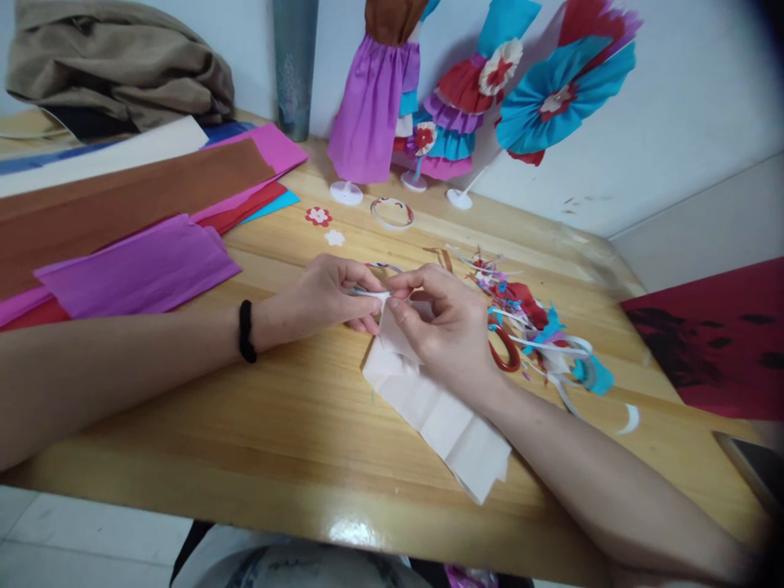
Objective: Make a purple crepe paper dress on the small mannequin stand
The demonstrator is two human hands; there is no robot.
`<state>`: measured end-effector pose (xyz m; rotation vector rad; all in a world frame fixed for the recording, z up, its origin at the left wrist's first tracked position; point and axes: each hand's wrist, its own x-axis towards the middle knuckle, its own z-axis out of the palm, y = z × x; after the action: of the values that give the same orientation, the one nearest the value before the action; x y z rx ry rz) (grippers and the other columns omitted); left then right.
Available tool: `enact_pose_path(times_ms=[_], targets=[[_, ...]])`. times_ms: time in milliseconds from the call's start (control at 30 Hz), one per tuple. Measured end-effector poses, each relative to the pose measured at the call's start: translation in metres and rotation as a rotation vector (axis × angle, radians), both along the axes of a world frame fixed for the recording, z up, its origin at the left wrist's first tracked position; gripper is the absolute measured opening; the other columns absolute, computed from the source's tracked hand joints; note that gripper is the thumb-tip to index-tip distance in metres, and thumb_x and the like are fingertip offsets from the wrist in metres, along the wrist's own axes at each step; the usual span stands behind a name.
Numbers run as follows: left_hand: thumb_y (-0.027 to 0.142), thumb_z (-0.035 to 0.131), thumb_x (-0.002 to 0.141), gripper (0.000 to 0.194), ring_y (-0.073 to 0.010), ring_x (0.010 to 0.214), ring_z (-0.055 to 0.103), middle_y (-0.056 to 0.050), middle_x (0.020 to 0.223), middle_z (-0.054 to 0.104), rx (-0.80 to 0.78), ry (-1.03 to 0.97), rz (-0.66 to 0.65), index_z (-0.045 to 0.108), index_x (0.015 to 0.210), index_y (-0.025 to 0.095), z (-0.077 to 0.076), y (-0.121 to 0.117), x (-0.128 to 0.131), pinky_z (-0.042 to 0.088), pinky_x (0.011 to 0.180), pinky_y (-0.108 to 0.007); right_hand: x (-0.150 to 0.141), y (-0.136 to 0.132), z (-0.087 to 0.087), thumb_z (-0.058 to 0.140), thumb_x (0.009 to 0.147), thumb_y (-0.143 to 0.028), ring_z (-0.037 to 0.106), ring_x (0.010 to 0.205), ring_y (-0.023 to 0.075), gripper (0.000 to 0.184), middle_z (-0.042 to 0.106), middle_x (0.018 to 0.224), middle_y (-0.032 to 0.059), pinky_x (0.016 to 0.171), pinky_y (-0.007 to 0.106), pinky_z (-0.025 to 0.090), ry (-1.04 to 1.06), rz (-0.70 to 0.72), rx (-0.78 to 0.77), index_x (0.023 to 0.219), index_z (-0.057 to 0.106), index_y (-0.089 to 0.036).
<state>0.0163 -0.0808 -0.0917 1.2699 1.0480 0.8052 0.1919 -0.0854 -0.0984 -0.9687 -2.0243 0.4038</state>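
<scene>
A strip of white crepe paper (438, 408) hangs from my fingers and trails down to the right over the table, with fold lines across it. My left hand (334, 298) pinches the gathered upper end between thumb and fingers. Close against it, my right hand (444, 322) grips the same edge with thumb and forefinger. The fingertips of both hands nearly meet. Just behind them, a roll of tape (385, 267) is partly hidden. Red-handled scissors (505, 349) lie beside my right hand, mostly covered by it and by scraps.
Stacked crepe paper sheets (140, 265) cover the left side. Paper dresses on stands (376, 114) line the wall, with a blue paper fan flower (567, 102). Paper flower cut-outs (318, 216) and another tape roll (392, 213) lie mid-table. Coloured scraps (532, 314) spread at right.
</scene>
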Motion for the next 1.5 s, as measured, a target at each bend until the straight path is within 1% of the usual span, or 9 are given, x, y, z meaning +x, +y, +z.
enact_pose_path(times_ms=[300, 700, 900, 967, 1033, 1167, 1267, 1367, 1500], targets=[[0.015, 0.065, 0.081, 0.007, -0.0133, 0.058, 0.07, -0.001, 0.062, 0.071, 0.075, -0.026, -0.039, 0.067, 0.075, 0.013, -0.012, 0.003, -0.003, 0.056, 0.055, -0.018, 0.0, -0.001, -0.002, 0.059, 0.081, -0.011, 0.062, 0.075, 0.0163, 0.014, 0.067, 0.078, 0.0013, 0.069, 0.031, 0.051, -0.014, -0.02, -0.025, 0.088, 0.067, -0.021], [0.01, 0.063, 0.081, 0.008, -0.0135, 0.053, 0.068, -0.003, 0.058, 0.07, 0.075, 0.03, 0.033, 0.065, 0.073, 0.011, -0.014, 0.003, -0.001, 0.056, 0.052, -0.02, 0.0, 0.0, -0.005, 0.06, 0.082, -0.011, 0.062, 0.074, 0.0177, 0.014, 0.066, 0.077, 0.0013, 0.067, 0.033, 0.05, 0.033, 0.008, -0.017, 0.086, 0.067, -0.022], [0.009, 0.065, 0.081, 0.007, -0.0133, 0.051, 0.068, -0.002, 0.054, 0.068, 0.071, 0.042, 0.073, 0.066, 0.074, 0.012, -0.015, 0.003, 0.0, 0.053, 0.049, -0.019, 0.001, 0.0, -0.003, 0.06, 0.082, -0.011, 0.062, 0.077, 0.0179, 0.015, 0.065, 0.081, 0.0022, 0.066, 0.033, 0.049, 0.023, -0.004, 0.066, 0.091, 0.065, -0.023], [0.011, 0.064, 0.082, 0.005, -0.0138, 0.051, 0.068, -0.002, 0.053, 0.067, 0.067, 0.044, 0.095, 0.066, 0.077, 0.012, -0.014, 0.003, 0.0, 0.054, 0.05, -0.02, 0.002, 0.0, -0.002, 0.061, 0.082, -0.015, 0.061, 0.074, 0.0172, 0.013, 0.064, 0.081, 0.0019, 0.064, 0.032, 0.048, 0.02, -0.033, 0.028, 0.093, 0.063, -0.022], [0.01, 0.063, 0.082, 0.005, -0.0139, 0.051, 0.067, -0.002, 0.053, 0.067, 0.078, 0.046, 0.108, 0.066, 0.078, 0.012, -0.014, 0.003, 0.0, 0.054, 0.05, -0.021, 0.003, 0.002, -0.002, 0.062, 0.081, -0.021, 0.058, 0.067, 0.0156, 0.012, 0.062, 0.079, 0.0011, 0.06, 0.031, 0.045, 0.036, -0.062, -0.065, 0.093, 0.062, -0.02], [0.013, 0.063, 0.08, 0.005, -0.0148, 0.051, 0.067, -0.001, 0.053, 0.067, 0.114, 0.049, 0.097, 0.066, 0.077, 0.012, -0.015, 0.002, -0.001, 0.053, 0.05, -0.022, 0.005, 0.006, 0.001, 0.063, 0.079, -0.028, 0.054, 0.061, 0.0147, 0.011, 0.058, 0.069, -0.0006, 0.056, 0.029, 0.041, 0.017, -0.107, -0.198, 0.085, 0.06, -0.02], [0.02, 0.066, 0.079, 0.008, -0.0144, 0.048, 0.065, 0.0, 0.05, 0.065, 0.147, 0.08, 0.085, 0.067, 0.079, 0.012, -0.017, 0.003, -0.003, 0.051, 0.048, -0.021, 0.007, 0.01, 0.003, 0.064, 0.077, -0.026, 0.054, 0.062, 0.0155, 0.008, 0.06, 0.068, 0.0012, 0.055, 0.029, 0.04, -0.05, -0.101, -0.207, 0.077, 0.059, -0.02], [0.02, 0.064, 0.079, 0.009, -0.0114, 0.043, 0.06, 0.002, 0.046, 0.062, 0.174, 0.118, 0.078, 0.068, 0.081, 0.012, -0.017, 0.003, -0.004, 0.049, 0.045, -0.018, 0.01, 0.013, 0.006, 0.064, 0.077, -0.023, 0.053, 0.06, 0.0151, 0.007, 0.062, 0.067, 0.0016, 0.053, 0.028, 0.038, -0.094, -0.063, -0.253, 0.072, 0.06, -0.02], [0.02, 0.061, 0.081, 0.01, -0.01, 0.042, 0.058, 0.003, 0.046, 0.062, 0.174, 0.137, 0.072, 0.067, 0.08, 0.012, -0.014, 0.003, -0.004, 0.047, 0.045, -0.017, 0.012, 0.014, 0.008, 0.062, 0.075, -0.021, 0.049, 0.054, 0.0131, 0.011, 0.056, 0.058, -0.0012, 0.051, 0.027, 0.035, -0.099, -0.028, -0.326, 0.065, 0.058, -0.02]])
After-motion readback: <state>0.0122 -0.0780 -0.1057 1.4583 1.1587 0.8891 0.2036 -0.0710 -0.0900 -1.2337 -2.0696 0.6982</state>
